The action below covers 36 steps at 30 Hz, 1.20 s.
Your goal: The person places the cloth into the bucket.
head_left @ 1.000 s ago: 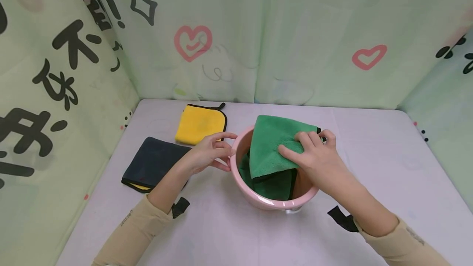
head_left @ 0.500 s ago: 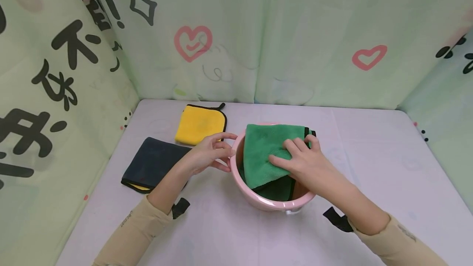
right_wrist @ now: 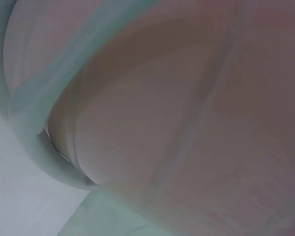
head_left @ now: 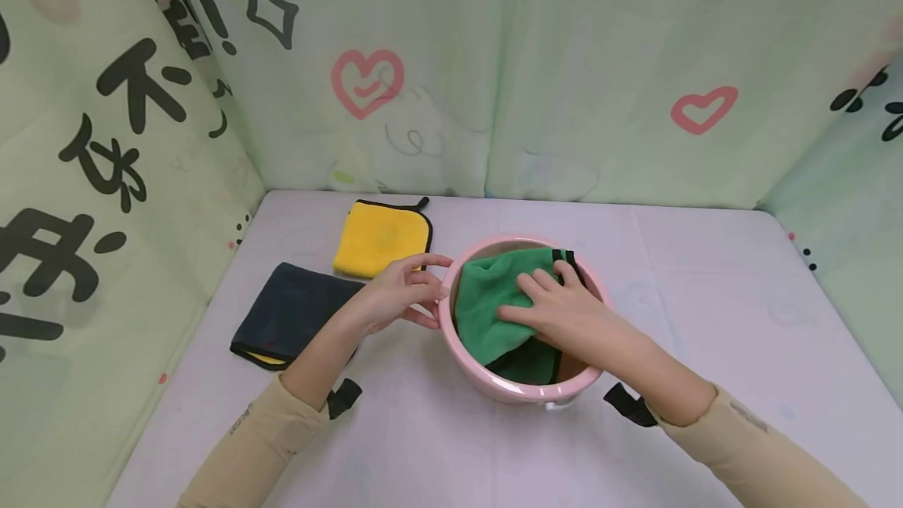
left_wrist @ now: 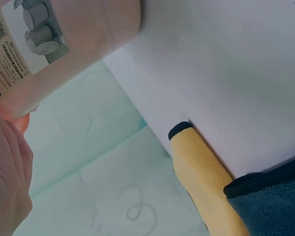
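My right hand [head_left: 557, 308] holds a folded green towel [head_left: 487, 304] with a black edge, down inside the pink bucket [head_left: 494, 392]. Beneath it, darker green cloth [head_left: 532, 363] shows in the bucket. At the bucket's left rim my left hand [head_left: 398, 296] holds on with thumb and fingertips. In the left wrist view the left hand [left_wrist: 7, 172] is close beside the bucket's labelled wall [left_wrist: 83, 39]. The bucket's pinkish wall [right_wrist: 152, 128] fills most of the right wrist view, crossed by a pale curved band [right_wrist: 54, 93]; the right hand's fingers are out of sight there.
Left of the bucket lie a folded yellow towel [head_left: 381, 237] with black trim and a folded dark navy towel [head_left: 296, 308] with a yellow underside. A pale cloth covers the table [head_left: 719, 320]. Printed light-green curtains [head_left: 578, 69] enclose the back and sides.
My right hand has moved left and downward, taking the green towel from above the bucket's rim into the bucket. The left hand has stayed at the rim.
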Tool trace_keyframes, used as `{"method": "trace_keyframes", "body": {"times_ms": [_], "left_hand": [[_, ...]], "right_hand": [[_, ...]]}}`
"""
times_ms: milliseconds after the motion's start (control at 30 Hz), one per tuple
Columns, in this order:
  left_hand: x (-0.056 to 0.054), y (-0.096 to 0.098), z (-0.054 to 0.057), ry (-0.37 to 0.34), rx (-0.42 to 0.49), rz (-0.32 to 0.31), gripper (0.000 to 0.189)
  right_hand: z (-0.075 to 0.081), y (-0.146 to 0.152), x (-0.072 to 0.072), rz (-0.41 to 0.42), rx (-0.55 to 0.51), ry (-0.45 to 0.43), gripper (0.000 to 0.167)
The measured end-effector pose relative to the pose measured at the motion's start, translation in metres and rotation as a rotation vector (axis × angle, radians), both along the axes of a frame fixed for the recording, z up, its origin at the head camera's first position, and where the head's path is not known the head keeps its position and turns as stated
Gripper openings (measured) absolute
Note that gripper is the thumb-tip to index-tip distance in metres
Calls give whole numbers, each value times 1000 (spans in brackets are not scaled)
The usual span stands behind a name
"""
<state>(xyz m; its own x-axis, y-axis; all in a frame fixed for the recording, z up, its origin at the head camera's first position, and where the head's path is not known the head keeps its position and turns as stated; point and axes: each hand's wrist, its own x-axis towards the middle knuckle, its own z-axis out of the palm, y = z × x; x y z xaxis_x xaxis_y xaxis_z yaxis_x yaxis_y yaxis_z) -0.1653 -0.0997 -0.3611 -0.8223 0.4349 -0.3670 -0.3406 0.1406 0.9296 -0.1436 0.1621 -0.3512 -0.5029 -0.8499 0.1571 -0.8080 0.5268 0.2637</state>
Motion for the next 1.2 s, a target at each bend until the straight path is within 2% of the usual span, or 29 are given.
{"method": "trace_keyframes", "body": {"times_ms": [300, 567, 833, 1200], "left_hand": [[0, 0, 0, 1, -7, 2, 47], [1, 0, 1, -6, -3, 5, 48], [0, 0, 0, 0, 1, 4, 48], [0, 0, -1, -4, 6, 6, 48]], "right_hand": [[-7, -4, -6, 24, 56, -77, 38], [-8, -7, -6, 24, 148, -91, 32], [-10, -5, -5, 20, 221, -73, 34], [-10, -5, -5, -1, 244, -113, 41]]}}
